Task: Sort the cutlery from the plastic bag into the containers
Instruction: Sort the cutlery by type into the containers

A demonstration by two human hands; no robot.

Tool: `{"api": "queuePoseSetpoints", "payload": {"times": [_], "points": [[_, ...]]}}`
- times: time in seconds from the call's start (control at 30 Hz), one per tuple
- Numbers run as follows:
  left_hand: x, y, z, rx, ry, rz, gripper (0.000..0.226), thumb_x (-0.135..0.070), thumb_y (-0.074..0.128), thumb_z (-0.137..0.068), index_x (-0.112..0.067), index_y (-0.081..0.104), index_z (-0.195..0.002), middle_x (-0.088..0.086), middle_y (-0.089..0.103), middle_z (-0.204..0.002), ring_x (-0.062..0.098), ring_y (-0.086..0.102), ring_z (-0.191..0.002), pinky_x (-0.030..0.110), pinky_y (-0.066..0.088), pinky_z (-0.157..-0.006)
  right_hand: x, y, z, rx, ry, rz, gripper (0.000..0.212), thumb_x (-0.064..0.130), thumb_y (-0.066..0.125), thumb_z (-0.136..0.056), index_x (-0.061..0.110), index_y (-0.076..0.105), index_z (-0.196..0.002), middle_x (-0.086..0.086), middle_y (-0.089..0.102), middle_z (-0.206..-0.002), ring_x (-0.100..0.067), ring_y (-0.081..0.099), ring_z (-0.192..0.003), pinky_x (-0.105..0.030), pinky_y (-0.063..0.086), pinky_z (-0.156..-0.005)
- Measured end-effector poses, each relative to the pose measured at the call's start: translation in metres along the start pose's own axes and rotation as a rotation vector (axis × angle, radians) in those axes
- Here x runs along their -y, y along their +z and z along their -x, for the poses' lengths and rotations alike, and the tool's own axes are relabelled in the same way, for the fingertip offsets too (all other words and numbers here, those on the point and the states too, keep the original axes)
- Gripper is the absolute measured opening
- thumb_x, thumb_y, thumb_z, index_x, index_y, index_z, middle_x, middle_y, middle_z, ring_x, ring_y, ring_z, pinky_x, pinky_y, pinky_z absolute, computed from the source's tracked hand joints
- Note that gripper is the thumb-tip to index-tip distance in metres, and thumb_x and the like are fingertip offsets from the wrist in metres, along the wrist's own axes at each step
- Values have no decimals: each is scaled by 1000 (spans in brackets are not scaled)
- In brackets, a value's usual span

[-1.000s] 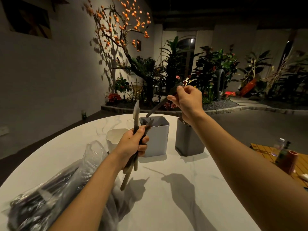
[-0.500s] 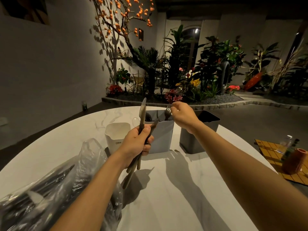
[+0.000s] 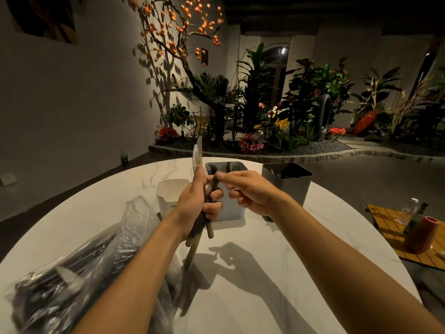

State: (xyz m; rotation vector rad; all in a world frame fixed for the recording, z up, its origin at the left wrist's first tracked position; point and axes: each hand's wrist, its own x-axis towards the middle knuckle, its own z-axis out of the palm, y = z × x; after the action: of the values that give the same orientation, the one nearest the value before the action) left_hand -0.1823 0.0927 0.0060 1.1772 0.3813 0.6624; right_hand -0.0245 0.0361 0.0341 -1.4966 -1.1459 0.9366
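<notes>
Mid frame, the left hand (image 3: 196,201) curls its fingers (image 3: 216,194) round the cutlery (image 3: 198,233) (blades up); the right hand (image 3: 251,192) pinches one blurry piece's top. The plastic bag (image 3: 96,261) lies lower left; the containers (image 3: 169,196) stand behind the hands.

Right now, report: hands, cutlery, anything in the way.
Left hand grips cutlery bundle upright. Right hand pinches one piece at its top, blurred. Three containers just behind, bag left. Nothing between hands and containers.
</notes>
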Motion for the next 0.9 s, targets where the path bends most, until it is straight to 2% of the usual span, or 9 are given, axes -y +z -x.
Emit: {"api": "queuePoseSetpoints", "payload": {"times": [0.07,0.17,0.23,0.3,0.4,0.5,0.6,0.73,0.9], "points": [[-4,2,6,32,-4,23,56,-63,28,-104,-16,58,-106,1,41,-70,9,27,-52,24,20,-52,0,4,6,45,-24,-9,29,41,73,-90,14,76,-98,2,56,-73,-9,43,-65,-21,27,-50],[-9,5,16,121,10,168,36,-44,33,-98,-16,55,-93,4,36,-74,13,16,-57,29,13,-57,8,11,13,-54,-74,-35,24,34,75,-89,12,76,-97,2,63,-76,-13,48,-75,-26,31,-56],[-12,5,20,127,27,207,34,-38,29,-93,-15,54,-95,4,35,-76,15,14,-61,30,12,-59,14,16,18,-100,-99,-53,18,29,75,-89,11,76,-92,0,67,-81,-17,51,-83,-30,34,-62],[-14,7,21,103,34,163,37,-35,24,-99,-14,54,-99,4,40,-75,13,21,-56,28,15,-57,20,19,20,-122,-123,-82,9,24,71,-92,16,73,-87,-1,70,-86,-18,55,-89,-33,36,-67],[-14,12,23,30,25,23,39,-36,25,-109,-11,56,-111,6,55,-79,12,38,-53,24,29,-50,29,19,21,-186,-160,-191,6,19,63,-97,16,65,-92,-4,68,-87,-19,59,-89,-35,39,-72],[-13,16,26,-39,33,-90,37,-36,30,-112,-9,54,-120,7,60,-80,12,43,-53,24,37,-50,34,16,22,-259,-170,-149,8,22,63,-98,15,64,-97,-3,66,-86,-17,58,-84,-36,40,-73],[-15,22,29,-35,46,-123,36,-35,32,-112,-8,54,-121,5,58,-73,11,43,-52,24,38,-50,30,20,24,-220,-197,-111,19,28,64,-98,9,69,-99,-3,68,-82,-15,59,-77,-36,39,-71],[-16,32,33,-20,21,-191,36,-37,31,-112,-9,54,-111,2,53,-67,11,41,-51,24,37,-51,25,23,28,-75,-155,-46,32,39,65,-96,9,72,-105,-4,69,-91,-14,62,-82,-40,44,-82],[-20,34,39,65,-15,-58,37,-36,28,-111,-12,54,-105,3,49,-68,11,40,-53,24,35,-51,27,16,33,57,-131,-84,39,42,62,-98,7,73,-109,-24,65,-108,-16,59,-76,-34,42,-76]]}}
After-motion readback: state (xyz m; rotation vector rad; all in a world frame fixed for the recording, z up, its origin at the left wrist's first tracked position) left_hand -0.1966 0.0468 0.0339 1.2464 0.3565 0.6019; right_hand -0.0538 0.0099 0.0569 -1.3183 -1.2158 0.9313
